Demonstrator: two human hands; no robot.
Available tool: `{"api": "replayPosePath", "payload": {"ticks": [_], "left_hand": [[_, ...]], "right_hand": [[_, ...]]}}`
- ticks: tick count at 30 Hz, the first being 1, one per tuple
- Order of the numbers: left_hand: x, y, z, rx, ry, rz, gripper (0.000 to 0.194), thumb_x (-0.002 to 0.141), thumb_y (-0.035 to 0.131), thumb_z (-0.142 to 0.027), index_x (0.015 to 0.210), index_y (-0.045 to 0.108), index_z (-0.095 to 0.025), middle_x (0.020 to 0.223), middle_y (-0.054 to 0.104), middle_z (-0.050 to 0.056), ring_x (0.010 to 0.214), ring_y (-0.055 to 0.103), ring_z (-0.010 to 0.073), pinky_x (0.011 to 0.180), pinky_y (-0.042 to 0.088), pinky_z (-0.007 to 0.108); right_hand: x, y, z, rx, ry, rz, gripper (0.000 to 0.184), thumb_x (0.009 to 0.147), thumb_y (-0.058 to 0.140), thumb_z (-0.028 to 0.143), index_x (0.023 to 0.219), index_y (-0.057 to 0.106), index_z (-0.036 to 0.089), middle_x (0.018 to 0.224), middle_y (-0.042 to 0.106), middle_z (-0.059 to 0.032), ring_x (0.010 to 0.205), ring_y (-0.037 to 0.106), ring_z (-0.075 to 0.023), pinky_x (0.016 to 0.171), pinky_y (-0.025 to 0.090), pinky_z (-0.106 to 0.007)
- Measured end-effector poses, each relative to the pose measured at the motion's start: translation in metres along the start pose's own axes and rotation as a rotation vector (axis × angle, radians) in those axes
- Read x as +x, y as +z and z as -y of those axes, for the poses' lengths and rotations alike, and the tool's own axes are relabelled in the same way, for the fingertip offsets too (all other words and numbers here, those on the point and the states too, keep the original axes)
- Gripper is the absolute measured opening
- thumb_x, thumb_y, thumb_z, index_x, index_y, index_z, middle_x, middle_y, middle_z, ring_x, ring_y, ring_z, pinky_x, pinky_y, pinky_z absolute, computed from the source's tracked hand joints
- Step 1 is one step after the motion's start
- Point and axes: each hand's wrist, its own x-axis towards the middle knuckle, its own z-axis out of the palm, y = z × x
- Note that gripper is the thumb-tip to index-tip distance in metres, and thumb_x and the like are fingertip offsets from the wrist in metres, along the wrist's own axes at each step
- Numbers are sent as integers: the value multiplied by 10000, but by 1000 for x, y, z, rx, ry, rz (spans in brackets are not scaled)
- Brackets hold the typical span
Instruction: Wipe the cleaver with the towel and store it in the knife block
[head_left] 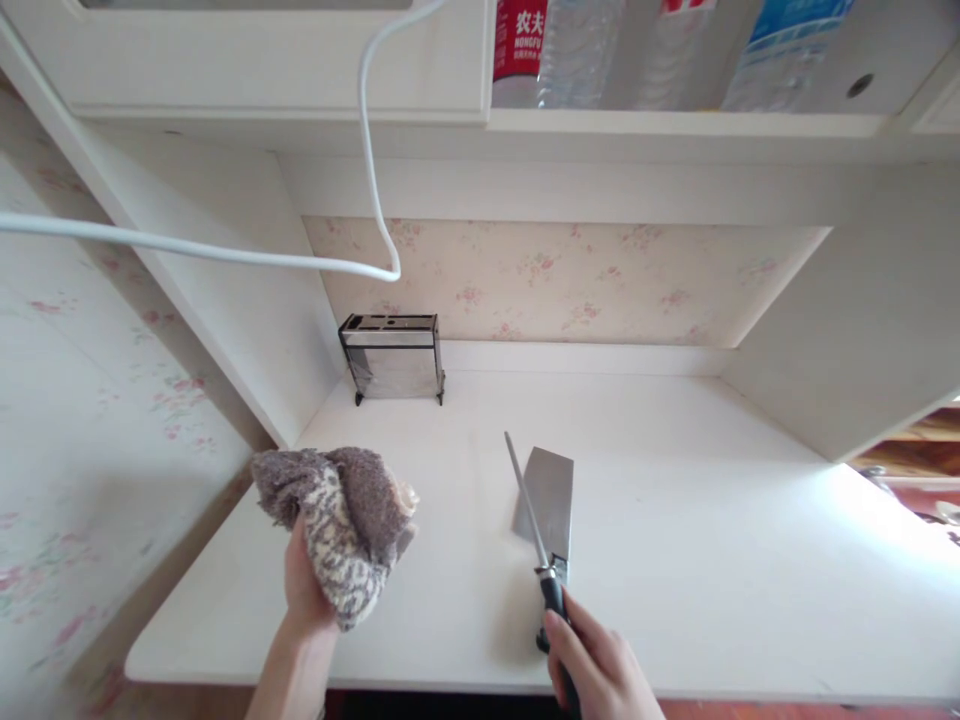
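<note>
My left hand (306, 580) grips a bunched grey-brown and cream patterned cloth (349, 525), raised over the left part of the white desk. In my right hand (592, 655) is a sharpening steel (529, 500), held by its black handle with the thin rod pointing up and away. Beneath the rod a cleaver (553, 500) lies on the desk, its broad blade toward the back. The cleaver's dark handle is partly hidden by the steel and my fingers. I cannot tell whether my right hand touches the cleaver.
A knife-block-like holder (397, 365) with clear sides and a black frame stands at the back left of the desk (712, 570). A white cable (300, 262) hangs across the upper left. Several plastic bottles (577, 50) stand on the shelf above. Side panels bound the desk.
</note>
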Motion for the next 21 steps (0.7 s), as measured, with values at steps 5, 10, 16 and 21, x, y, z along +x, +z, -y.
{"api": "replayPosePath", "payload": {"ticks": [5,10,16,21], "left_hand": [[-8,-5,25,-87,-117,187,474,931,249,-487,1282,536,-351,1271,603,11,1288,431,228,1122,189,464],[-13,-8,33,-122,-99,183,498,899,286,-560,1272,547,-357,1279,596,1,1306,407,235,1129,184,447],[-15,-20,40,-109,-126,129,494,903,299,-551,1192,627,-320,1260,610,9,1316,392,231,1141,163,420],[-13,-30,41,-87,-208,140,508,930,252,-484,1134,674,-287,1224,633,14,1323,380,221,1155,112,398]], "right_hand": [[30,6,17,-161,-8,-12,430,891,356,550,716,544,205,496,540,7,479,495,-147,500,322,-251],[48,17,28,-221,31,34,349,924,319,441,789,546,213,480,547,17,474,524,-158,510,323,-252],[65,27,29,-541,-121,25,333,921,342,338,782,612,200,738,689,-85,690,642,-212,584,330,-275],[64,41,26,-803,-64,36,476,945,281,397,765,665,181,771,703,-138,745,674,-258,598,383,-293]]}}
